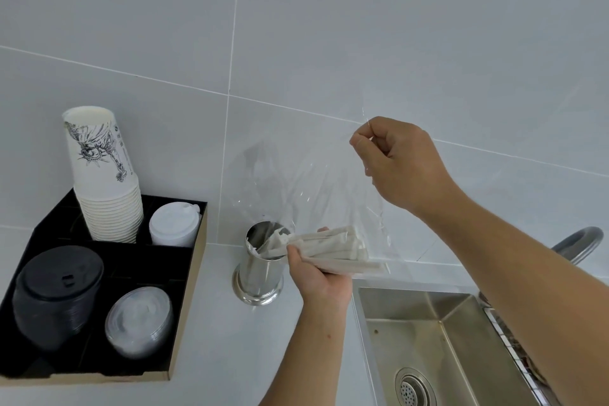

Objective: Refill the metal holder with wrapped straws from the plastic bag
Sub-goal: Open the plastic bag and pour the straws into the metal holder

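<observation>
A shiny metal holder stands upright on the white counter near the wall. My left hand grips a bundle of paper-wrapped straws, held almost level, with their left ends over the holder's rim. My right hand is raised to the right and pinches the top edge of the clear plastic bag. The bag hangs down around the straw bundle, with its lower part behind the holder's mouth.
A black cardboard organizer on the left holds a stack of paper cups, white lids, black lids and clear lids. A steel sink and its faucet are at the right.
</observation>
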A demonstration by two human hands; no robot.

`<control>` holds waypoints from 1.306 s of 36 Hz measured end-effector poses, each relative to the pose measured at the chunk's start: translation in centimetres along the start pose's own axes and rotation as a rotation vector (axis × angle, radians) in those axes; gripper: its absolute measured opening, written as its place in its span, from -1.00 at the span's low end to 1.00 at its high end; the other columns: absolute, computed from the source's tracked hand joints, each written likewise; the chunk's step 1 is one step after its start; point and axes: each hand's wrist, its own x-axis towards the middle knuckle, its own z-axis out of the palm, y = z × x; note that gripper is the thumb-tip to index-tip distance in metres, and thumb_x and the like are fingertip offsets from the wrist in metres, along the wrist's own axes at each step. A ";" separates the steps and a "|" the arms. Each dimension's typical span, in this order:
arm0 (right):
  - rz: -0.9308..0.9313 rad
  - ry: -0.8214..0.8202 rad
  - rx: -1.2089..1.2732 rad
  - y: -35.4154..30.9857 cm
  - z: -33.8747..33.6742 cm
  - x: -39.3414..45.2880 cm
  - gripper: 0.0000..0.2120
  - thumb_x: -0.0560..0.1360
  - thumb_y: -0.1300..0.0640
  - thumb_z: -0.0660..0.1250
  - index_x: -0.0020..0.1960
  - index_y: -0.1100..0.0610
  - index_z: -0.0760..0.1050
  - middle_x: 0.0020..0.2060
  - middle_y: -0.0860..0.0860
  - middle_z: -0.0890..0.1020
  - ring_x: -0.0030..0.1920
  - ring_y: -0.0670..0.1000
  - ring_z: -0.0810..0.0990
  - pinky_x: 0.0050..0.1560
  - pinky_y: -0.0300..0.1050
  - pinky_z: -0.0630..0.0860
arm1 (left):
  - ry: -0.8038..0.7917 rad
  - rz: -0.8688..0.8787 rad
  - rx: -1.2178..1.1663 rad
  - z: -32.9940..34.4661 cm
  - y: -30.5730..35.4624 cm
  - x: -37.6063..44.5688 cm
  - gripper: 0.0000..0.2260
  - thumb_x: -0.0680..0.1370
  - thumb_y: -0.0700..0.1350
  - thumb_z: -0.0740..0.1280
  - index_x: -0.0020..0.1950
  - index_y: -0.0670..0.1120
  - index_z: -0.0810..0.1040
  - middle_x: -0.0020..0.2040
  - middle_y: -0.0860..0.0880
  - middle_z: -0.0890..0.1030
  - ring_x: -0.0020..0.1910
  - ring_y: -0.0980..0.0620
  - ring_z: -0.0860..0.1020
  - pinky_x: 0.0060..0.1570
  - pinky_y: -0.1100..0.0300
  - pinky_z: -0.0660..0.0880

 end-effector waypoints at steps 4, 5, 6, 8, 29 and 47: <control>-0.007 -0.024 -0.022 0.0 0.4 0.2 -0.81 0.56 0.12 0.25 -0.21 0.05 0.53 -0.45 0.07 0.55 -0.44 0.02 0.47 -0.34 -0.06 0.52 | 0.013 0.016 -0.003 0.3 0.6 0.3 -0.60 0.60 0.14 0.12 -0.09 -0.13 0.58 -0.19 -0.08 0.63 -0.22 -0.08 0.63 -0.31 0.15 0.59; -0.008 -0.029 -0.027 0.0 0.5 0.3 -0.81 0.56 0.12 0.25 -0.21 0.06 0.53 -0.45 0.06 0.54 -0.44 0.01 0.47 -0.35 -0.07 0.52 | 0.017 0.023 -0.003 0.3 0.8 0.4 -0.60 0.60 0.15 0.11 -0.06 -0.12 0.58 -0.17 -0.08 0.63 -0.20 -0.08 0.63 -0.30 0.15 0.58; -0.010 -0.033 -0.029 0.0 0.6 0.5 -0.81 0.57 0.12 0.25 -0.20 0.06 0.54 -0.46 0.05 0.54 -0.44 0.00 0.47 -0.36 -0.08 0.51 | 0.024 0.032 -0.001 0.2 0.9 0.7 -0.59 0.61 0.16 0.10 -0.03 -0.12 0.57 -0.16 -0.08 0.63 -0.18 -0.08 0.62 -0.29 0.14 0.58; -0.017 -0.040 -0.037 0.0 0.7 0.8 -0.82 0.57 0.13 0.25 -0.19 0.07 0.54 -0.49 -0.01 0.52 -0.47 -0.03 0.45 -0.39 -0.13 0.47 | 0.033 0.044 0.000 0.1 1.0 0.7 -0.58 0.60 0.19 0.10 -0.03 -0.10 0.58 -0.17 -0.07 0.64 -0.18 -0.07 0.63 -0.25 0.14 0.57; -0.016 -0.067 -0.121 -0.3 -0.3 2.5 -0.87 0.56 -0.01 0.28 0.01 -0.01 0.57 -0.42 0.13 0.60 -0.33 0.08 0.63 -0.32 -0.13 0.55 | 0.045 0.075 -0.122 0.2 2.1 0.9 -0.83 0.62 -0.08 0.23 -0.01 -0.09 0.59 -0.21 -0.03 0.62 -0.21 0.04 0.60 -0.20 0.22 0.59; 0.188 -0.025 -0.179 -1.0 0.1 1.4 -0.81 0.52 0.11 0.21 -0.15 0.12 0.57 -0.29 0.07 0.68 -0.24 0.12 0.66 -0.21 -0.01 0.61 | 0.060 0.017 -0.134 -0.2 2.5 0.4 -0.74 0.58 0.02 0.29 0.08 -0.17 0.57 -0.11 -0.13 0.65 -0.18 -0.03 0.67 -0.31 0.19 0.62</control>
